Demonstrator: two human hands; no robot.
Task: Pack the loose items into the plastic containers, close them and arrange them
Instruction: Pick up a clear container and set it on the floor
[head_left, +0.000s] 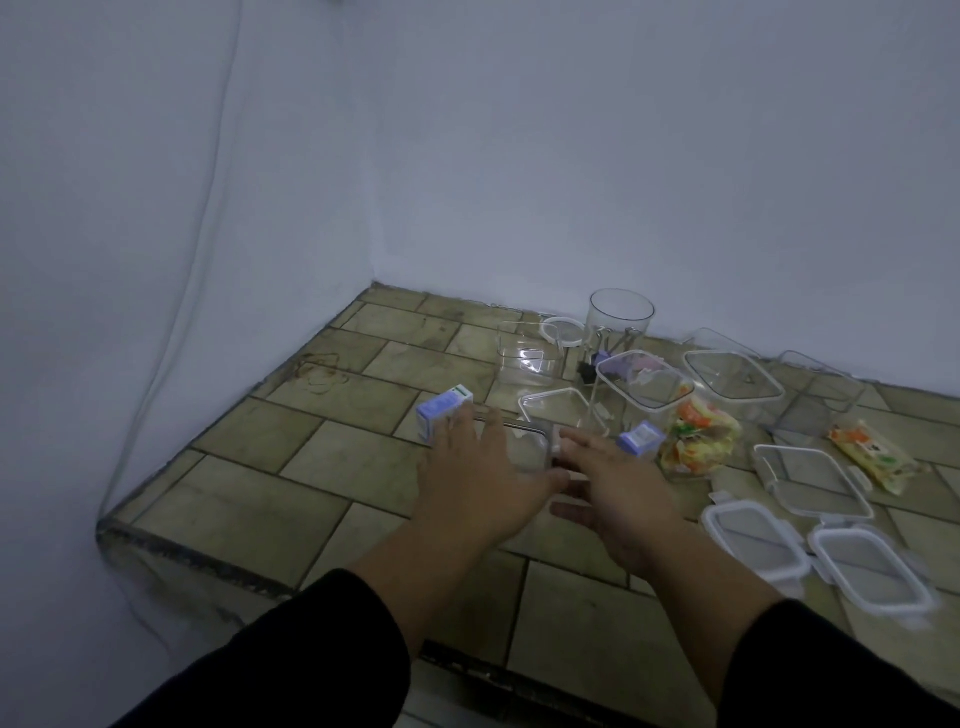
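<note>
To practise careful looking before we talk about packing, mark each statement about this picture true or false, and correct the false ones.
1. Both the left hand and the right hand reach to one clear container. True.
2. The tall round jar at the back is closed. False: its top is open, and a round lid lies beside it.
3. A snack packet lies loose on the tiles at the right. True.
4. Every lid is fitted on a container. False: white-rimmed lids lie loose at the near right.
5. The sleeves are white. False: they are dark.
</note>
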